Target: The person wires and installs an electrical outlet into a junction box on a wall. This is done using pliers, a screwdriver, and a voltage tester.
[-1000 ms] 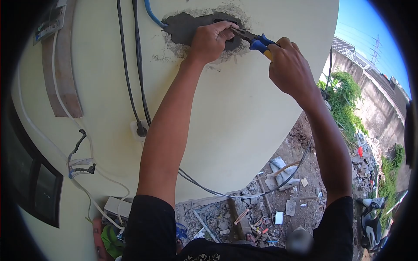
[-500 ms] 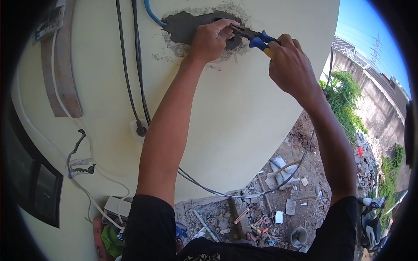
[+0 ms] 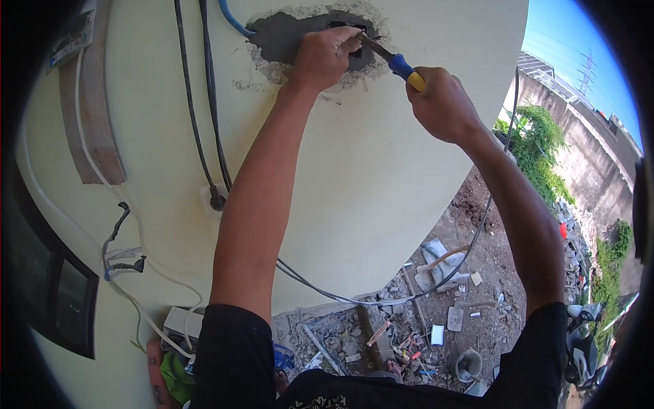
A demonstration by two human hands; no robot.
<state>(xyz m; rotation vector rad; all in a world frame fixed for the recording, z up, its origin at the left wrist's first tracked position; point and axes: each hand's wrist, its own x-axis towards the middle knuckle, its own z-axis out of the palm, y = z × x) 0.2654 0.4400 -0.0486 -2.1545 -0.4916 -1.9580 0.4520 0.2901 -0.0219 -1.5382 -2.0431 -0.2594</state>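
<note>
My right hand (image 3: 444,103) is wrapped round the blue and yellow handles of a pair of pliers (image 3: 400,66). The pliers are seen edge-on, their jaws pointing up and left at a dark recess (image 3: 355,28) in the wall. My left hand (image 3: 321,60) is closed in a pinch at that recess, its fingertips right by the jaw tips. What the fingers hold is too small to make out. Around the recess lies a patch of grey cement (image 3: 274,42) with rough edges. A blue conduit (image 3: 234,19) enters the patch from the upper left.
Black cables (image 3: 187,95) hang down the wall left of my arms, one plugged into a white socket (image 3: 210,199). A dark cable (image 3: 436,292) loops below my arms. Rubble, a bucket (image 3: 467,367) and scattered tools lie on the ground. A window (image 3: 51,279) is at left.
The pliers have turned edge-on, and their handles, spread before, now overlap in view. My right hand has shifted slightly left and rolled. My left hand stays at the recess.
</note>
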